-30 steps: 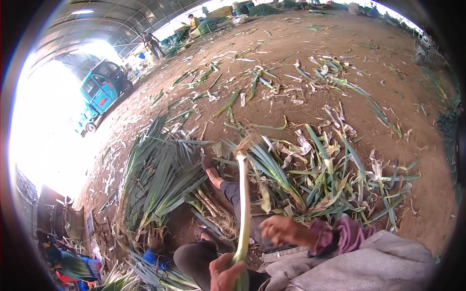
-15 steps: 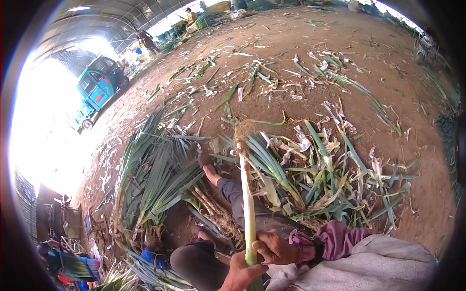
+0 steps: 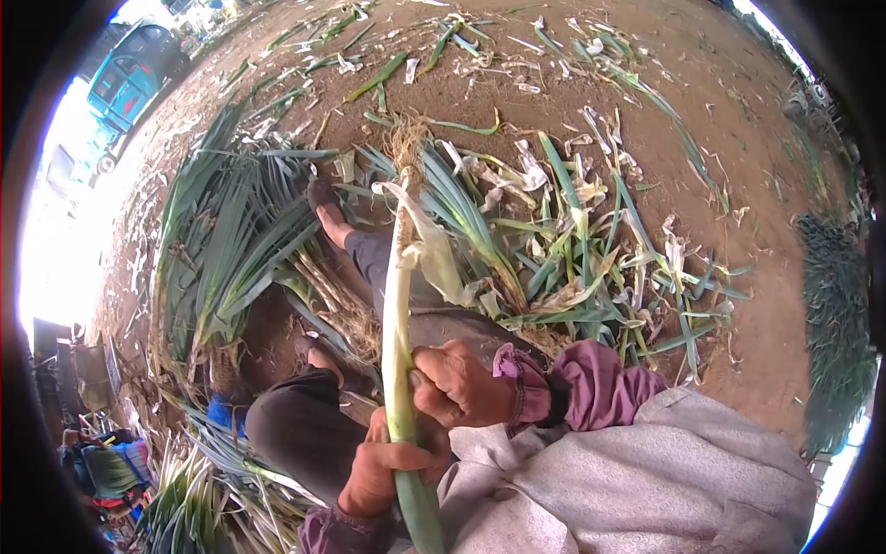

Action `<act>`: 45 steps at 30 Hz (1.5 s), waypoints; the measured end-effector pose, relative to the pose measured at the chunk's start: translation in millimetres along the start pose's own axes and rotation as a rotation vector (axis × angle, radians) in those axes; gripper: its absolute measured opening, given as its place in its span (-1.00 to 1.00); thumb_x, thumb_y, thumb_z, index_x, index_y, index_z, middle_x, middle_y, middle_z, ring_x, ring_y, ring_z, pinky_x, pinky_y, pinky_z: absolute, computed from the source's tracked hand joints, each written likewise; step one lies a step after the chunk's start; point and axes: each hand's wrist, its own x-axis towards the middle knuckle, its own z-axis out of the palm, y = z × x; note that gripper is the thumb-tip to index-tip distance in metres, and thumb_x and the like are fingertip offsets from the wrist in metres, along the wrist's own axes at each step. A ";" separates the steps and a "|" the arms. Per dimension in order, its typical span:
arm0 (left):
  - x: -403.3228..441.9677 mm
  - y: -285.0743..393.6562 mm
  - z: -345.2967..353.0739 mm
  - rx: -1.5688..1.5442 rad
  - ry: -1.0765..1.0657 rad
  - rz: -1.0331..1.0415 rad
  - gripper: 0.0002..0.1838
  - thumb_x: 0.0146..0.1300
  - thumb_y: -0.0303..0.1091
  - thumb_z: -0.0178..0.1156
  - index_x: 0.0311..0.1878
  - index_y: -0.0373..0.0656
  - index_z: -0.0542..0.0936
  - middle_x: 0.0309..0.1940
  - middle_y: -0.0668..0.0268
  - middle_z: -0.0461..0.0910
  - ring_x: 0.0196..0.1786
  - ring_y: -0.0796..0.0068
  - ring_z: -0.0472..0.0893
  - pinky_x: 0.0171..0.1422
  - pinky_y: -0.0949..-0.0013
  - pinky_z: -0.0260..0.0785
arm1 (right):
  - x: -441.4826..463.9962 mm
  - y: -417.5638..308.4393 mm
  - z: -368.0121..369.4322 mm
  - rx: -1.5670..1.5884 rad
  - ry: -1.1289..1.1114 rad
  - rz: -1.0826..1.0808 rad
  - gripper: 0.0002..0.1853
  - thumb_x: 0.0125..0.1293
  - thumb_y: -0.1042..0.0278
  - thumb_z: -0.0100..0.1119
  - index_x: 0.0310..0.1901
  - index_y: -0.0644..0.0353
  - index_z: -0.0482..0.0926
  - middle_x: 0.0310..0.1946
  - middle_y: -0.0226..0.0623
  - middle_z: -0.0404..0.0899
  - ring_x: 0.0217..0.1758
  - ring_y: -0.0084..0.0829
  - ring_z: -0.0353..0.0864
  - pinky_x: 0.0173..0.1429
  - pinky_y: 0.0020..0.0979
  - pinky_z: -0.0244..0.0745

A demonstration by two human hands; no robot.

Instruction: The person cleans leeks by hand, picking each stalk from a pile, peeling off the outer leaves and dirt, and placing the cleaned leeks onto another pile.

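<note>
A long leek (image 3: 396,305) stands almost upright in front of me, its root tuft (image 3: 407,143) at the top and its green part pointing down to my lap. My left hand (image 3: 383,462) is wrapped round the lower green part. Just above it, my right hand (image 3: 461,383) is closed with the thumb against the stalk; whether its fingers also pinch a leaf is hidden. A pale strip of loose outer skin (image 3: 434,249) hangs from the upper stalk on its right side.
Leeks with roots and long leaves (image 3: 221,231) lie left of my feet. Stripped leaves (image 3: 581,249) are heaped to the right. More leeks (image 3: 189,499) lie at lower left, near a blue object (image 3: 221,413). A teal vehicle (image 3: 129,78) stands far left; dark greenery (image 3: 835,323) lines the right.
My view has tilted down and shifted right. A strip of outer skin now hangs peeled from the upper stalk. Both hands remain on the leek.
</note>
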 end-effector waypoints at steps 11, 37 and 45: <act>-11.0 8.7 -25.0 0.857 0.266 0.095 -0.75 0.11 -0.39 0.26 -0.19 -0.34 0.54 -0.47 0.33 0.50 -0.37 0.60 0.46 -0.24 0.45 0.34 | 1.8 7.2 -9.0 -0.332 -0.027 -0.144 -0.77 0.06 0.37 0.20 -0.51 0.15 0.30 -0.59 -0.29 0.26 -0.61 -0.25 0.37 -0.57 -0.27 0.27; -32.0 16.1 9.3 0.495 0.251 0.243 -0.74 0.22 -0.27 0.07 -0.23 -0.28 0.58 -0.46 0.48 0.50 -0.44 0.67 0.37 -0.39 0.52 0.14 | -20.3 -7.2 15.5 0.293 -0.192 0.310 -0.61 0.51 0.12 -0.06 -0.28 0.34 0.48 -0.78 -0.23 0.37 -0.68 -0.47 0.47 -0.52 -0.38 0.34; -32.2 20.9 13.2 0.461 0.247 0.199 -0.76 0.18 -0.26 0.10 -0.27 -0.26 0.61 -0.48 0.48 0.52 -0.45 0.67 0.38 -0.38 0.56 0.15 | -23.5 -0.2 19.2 0.267 -0.089 0.130 -0.83 0.37 0.40 0.08 -0.22 0.35 0.39 -0.58 -0.02 0.41 -0.62 -0.07 0.42 -0.52 -0.26 0.30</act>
